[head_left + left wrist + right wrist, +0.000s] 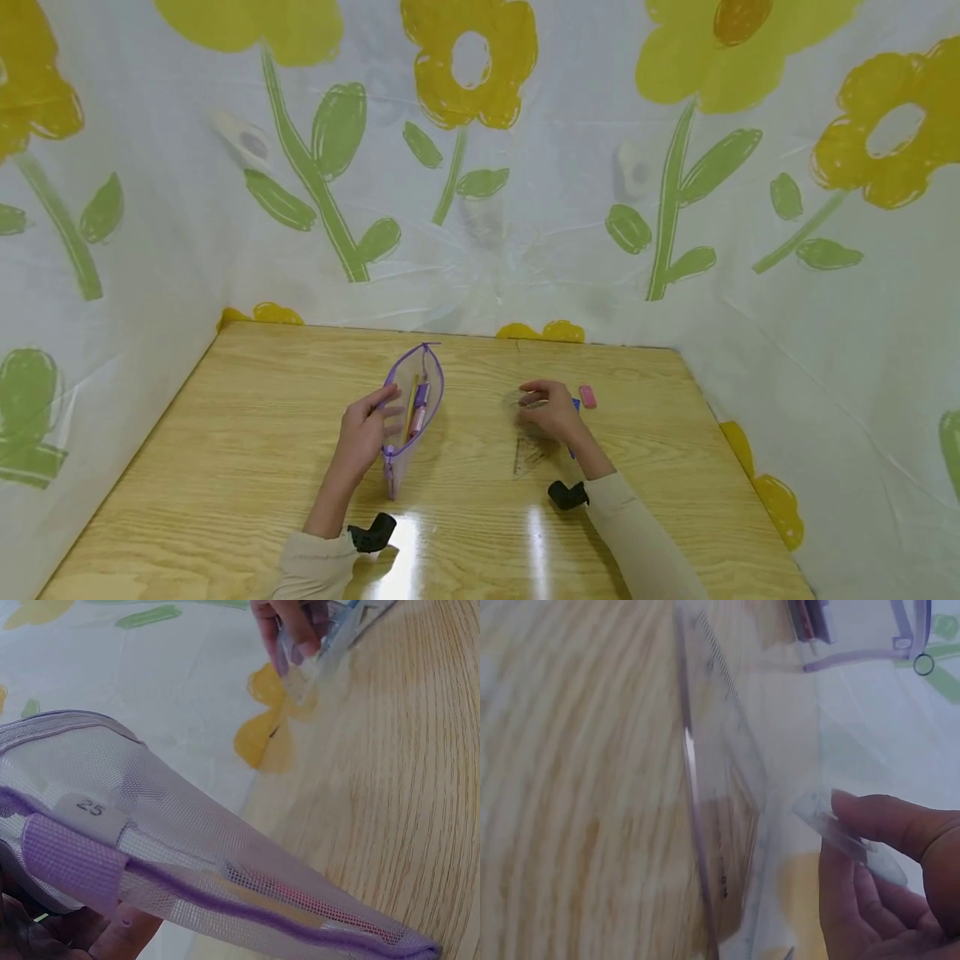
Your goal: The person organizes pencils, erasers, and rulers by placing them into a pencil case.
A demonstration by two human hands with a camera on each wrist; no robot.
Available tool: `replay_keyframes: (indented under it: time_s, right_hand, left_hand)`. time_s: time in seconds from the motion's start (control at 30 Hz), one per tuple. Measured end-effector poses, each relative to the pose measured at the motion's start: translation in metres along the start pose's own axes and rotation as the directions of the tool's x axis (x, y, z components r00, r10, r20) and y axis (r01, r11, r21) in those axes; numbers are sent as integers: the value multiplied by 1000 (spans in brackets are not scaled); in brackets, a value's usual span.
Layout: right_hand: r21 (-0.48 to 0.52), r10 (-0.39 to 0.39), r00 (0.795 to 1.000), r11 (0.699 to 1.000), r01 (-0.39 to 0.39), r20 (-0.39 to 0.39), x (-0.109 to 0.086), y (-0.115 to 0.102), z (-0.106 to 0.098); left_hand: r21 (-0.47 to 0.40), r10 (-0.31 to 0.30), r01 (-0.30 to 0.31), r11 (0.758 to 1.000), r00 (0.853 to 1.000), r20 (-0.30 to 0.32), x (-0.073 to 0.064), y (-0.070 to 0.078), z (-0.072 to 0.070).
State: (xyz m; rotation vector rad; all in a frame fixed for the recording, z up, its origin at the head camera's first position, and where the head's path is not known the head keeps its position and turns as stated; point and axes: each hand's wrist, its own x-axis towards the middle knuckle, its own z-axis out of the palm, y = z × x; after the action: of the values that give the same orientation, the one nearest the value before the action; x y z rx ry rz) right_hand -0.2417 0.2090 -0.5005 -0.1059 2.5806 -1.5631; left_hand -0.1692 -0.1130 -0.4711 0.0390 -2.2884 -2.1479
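My left hand (362, 435) grips the side of a mesh pencil pouch (187, 817) with purple trim, by its open mouth. Inside the pouch are a yellow pencil (411, 407) and purple and pink pen-like items (420, 408). To the right, my right hand (551, 410) pinches a clear plastic piece (847, 840) between thumb and fingers, above the table; its exact kind is hard to make out. Below that hand, a clear set square (527, 457) with printed markings lies on the wood.
A pink eraser (587, 396) lies just beyond my right hand. Part of a blue object (576, 404) shows from behind that hand. The wooden table (262, 433) is bordered at the back and sides by a white flower-printed cloth (555, 267).
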Motion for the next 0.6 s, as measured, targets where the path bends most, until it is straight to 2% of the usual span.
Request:
replay_keyframes:
  time_s: [0.3, 0.47, 0.6]
  right_hand:
    - [92, -50, 999, 995, 48, 20, -8, -10, 4]
    - [138, -56, 998, 989, 53, 20, -14, -17, 7]
    - [174, -71, 996, 983, 61, 49, -18, -20, 10]
  left_hand:
    - [-9, 15, -15, 1000, 1000, -1, 0, 2, -1]
    - [-5, 4, -4, 1000, 1000, 6, -1, 0, 0]
    - [-11, 0, 0, 1000, 1000, 5, -3, 0, 0]
